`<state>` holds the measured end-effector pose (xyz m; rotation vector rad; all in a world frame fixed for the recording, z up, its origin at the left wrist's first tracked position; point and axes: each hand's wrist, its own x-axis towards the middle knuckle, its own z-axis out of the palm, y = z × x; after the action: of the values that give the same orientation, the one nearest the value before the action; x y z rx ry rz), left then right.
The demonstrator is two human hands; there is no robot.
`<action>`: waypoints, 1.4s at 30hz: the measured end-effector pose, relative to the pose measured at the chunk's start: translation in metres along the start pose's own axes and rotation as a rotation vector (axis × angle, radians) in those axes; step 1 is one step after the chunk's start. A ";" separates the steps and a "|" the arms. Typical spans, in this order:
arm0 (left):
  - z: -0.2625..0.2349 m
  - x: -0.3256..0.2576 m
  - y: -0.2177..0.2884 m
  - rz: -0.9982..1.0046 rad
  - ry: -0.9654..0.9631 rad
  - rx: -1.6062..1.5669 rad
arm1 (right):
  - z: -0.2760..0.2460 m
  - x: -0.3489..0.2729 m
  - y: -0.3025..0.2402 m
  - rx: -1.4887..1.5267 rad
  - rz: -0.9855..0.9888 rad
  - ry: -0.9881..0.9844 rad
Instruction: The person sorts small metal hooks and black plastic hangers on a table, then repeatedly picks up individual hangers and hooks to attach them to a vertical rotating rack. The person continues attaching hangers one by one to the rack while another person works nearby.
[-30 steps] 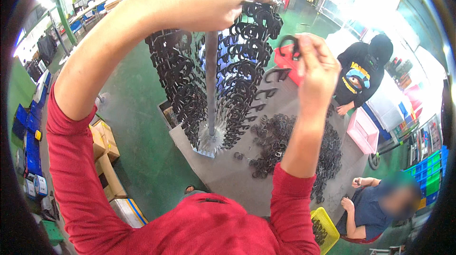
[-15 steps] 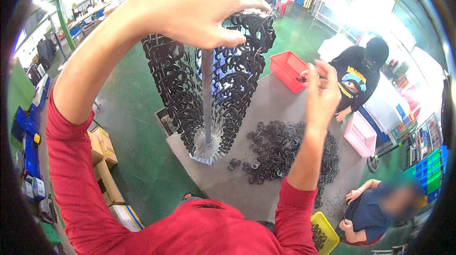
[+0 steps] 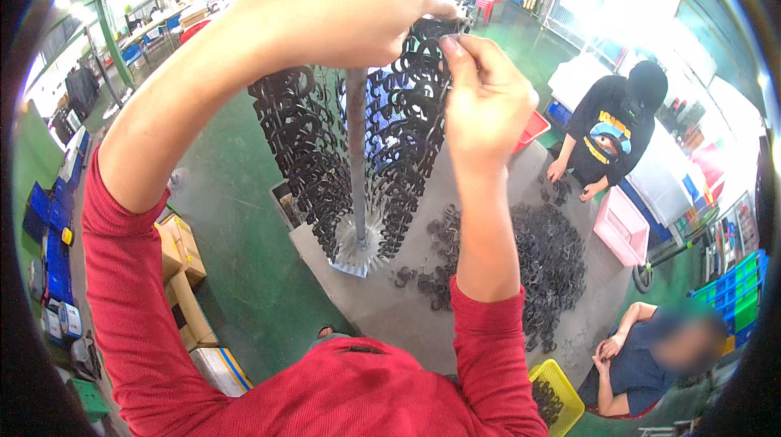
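Note:
A tall rack of black curved, hook-like pieces (image 3: 411, 103) hangs in long strands round a grey upright pole (image 3: 355, 136). My left hand (image 3: 390, 14) reaches over the top of the rack with its fingers curled at the upper right edge; what they grip is hidden. Close beside it, my right hand (image 3: 488, 99) pinches thumb and forefinger together at the top of the right-hand strands. Anything between those fingertips is too small to make out. A large heap of loose black pieces (image 3: 549, 266) lies below on the grey tabletop (image 3: 390, 307).
Behind my right hand is a red tray (image 3: 533, 129). A person in black (image 3: 614, 132) handles pieces at the table beside a pink tray (image 3: 621, 229). Another person (image 3: 643, 364) sits at the lower right, near a yellow basket (image 3: 561, 396). Cardboard boxes (image 3: 183, 254) stand at left.
My right hand has moved up and left to the rack top, its fingers now pinched. My left hand's fingers have curled in. The strands have turned slightly. The person in black has shifted both hands over the table.

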<state>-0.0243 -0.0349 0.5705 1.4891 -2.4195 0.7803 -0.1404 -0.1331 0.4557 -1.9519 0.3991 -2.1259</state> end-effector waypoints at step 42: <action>-0.008 -0.004 0.004 -0.075 -0.180 -0.147 | -0.043 -0.004 0.016 0.609 0.578 -0.244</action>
<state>-0.0267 -0.0262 0.5738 1.6440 -2.4687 0.4594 -0.1831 -0.1449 0.4434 -1.4801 0.1977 -1.4063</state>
